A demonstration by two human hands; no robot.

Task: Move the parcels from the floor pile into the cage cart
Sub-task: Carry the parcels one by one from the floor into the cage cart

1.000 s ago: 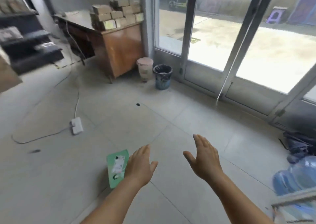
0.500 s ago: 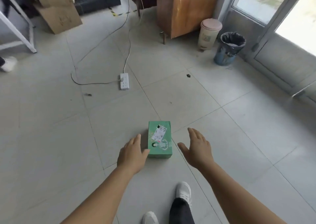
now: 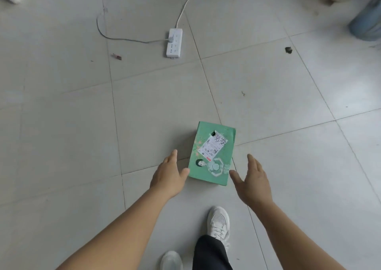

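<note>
- A green parcel (image 3: 213,153) lies flat on the floor, a little below the middle of the picture. It is a box shape made of card, with straight edges and a smooth top.
- A white paper label (image 3: 214,145) with black print is stuck on its top, and just above the label there is a small torn hole. A pale drawing is printed on the lower part of the top.
- The floor (image 3: 268,84) is made of big, pale grey tiles with thin dark lines between them. It looks smooth and a bit shiny, with small dark bits of dirt here and there.
- A white power strip (image 3: 174,43) lies on the floor in the upper middle, with a white cord and a grey cord running away from it.
- A blurry blue round thing (image 3: 366,25) sits at the upper right edge.
- The left hand (image 3: 169,174) reaches down just left of the parcel. Its fingers are straight and held together, and its thumb is right by the box's lower left corner.
- The right hand (image 3: 252,179) reaches down just right of the parcel, fingers straight and spread a little, not touching it.
- A white shoe (image 3: 218,222) and a dark trouser leg show at the bottom, below the parcel.
</note>
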